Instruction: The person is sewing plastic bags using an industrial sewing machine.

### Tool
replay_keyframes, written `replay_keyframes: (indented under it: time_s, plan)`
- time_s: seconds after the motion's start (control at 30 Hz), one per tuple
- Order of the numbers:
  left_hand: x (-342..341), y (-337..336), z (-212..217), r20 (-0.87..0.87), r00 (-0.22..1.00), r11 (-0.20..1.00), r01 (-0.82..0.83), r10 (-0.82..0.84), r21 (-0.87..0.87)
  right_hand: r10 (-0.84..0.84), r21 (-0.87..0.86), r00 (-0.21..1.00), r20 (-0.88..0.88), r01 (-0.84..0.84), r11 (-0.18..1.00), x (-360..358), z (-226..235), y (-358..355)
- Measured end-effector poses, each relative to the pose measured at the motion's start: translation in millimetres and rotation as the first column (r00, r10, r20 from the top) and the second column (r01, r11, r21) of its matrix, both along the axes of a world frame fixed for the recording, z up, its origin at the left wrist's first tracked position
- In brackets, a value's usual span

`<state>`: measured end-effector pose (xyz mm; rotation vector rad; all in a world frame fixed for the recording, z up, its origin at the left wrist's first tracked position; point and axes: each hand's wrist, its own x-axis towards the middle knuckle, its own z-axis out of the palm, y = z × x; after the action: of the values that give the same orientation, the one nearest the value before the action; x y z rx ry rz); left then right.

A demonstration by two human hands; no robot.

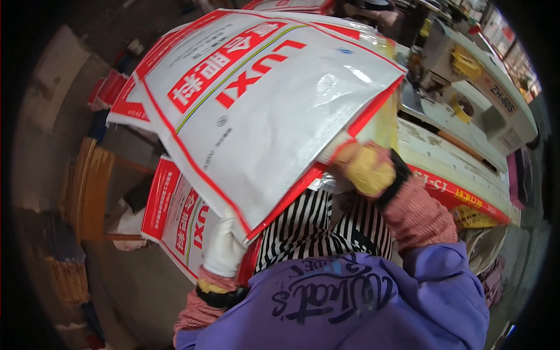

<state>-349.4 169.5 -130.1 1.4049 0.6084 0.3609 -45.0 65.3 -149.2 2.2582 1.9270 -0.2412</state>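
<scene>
A large white woven sack (303, 111) with red borders and red printing lies spread out before me, its near edge slanting up to the right. At its near left corner, my left hand (224, 248), in a white glove, is closed on the sack's edge. My right hand (366, 168), in a glove with a yellowish patch, grips the same near edge farther right; its fingertips are blurred and partly hidden. More sacks of the same kind lie underneath, with a red panel (129, 108) showing at the left. Another matching sack (175, 216) hangs lower, beside my left hand.
On the right stands a cream industrial sewing machine (496, 87) on a pale worktable (443, 146). A red-and-yellow printed strip (461, 195) runs along the table's near side. To the left are a wooden frame (93, 192) and a straw broom (69, 280).
</scene>
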Motion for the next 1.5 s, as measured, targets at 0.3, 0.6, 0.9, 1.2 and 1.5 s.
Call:
replay_keyframes:
  time_s: [0.3, 0.6, 0.9, 1.2, 1.5]
  plan:
    - [-52.7, 34.2, 21.7, -0.215, 0.967, 0.65, 0.251, -0.135, 0.718, -0.112, -0.045, 0.992, -0.06, 0.11, 0.993, -38.9, 10.2, 48.0]
    - [-9.0, 108.0, 23.1, 0.041, 0.972, 0.968, -0.235, 0.232, 0.09, 0.053, 0.117, 0.106, -0.993, 0.825, 0.552, 21.7, 65.8, -124.6]
    - [-163.4, 89.8, -17.3, -0.094, 0.826, 0.707, -0.411, 0.556, 0.576, 0.173, 0.109, 0.057, -0.983, 0.945, 0.308, 80.1, -17.8, -75.1]
    - [-329.5, 43.1, -260.7, -0.462, 0.168, 0.426, -0.727, 0.871, 0.538, -0.469, 0.092, 0.367, -0.803, 0.855, 0.511, -118.4, -51.4, 116.1]
    - [-373.8, 75.4, -249.4, -0.959, 0.117, 0.864, 0.415, 0.26, 0.285, -0.33, -0.291, -0.113, -0.937, 0.776, 0.56, -76.0, -194.2, 187.0]
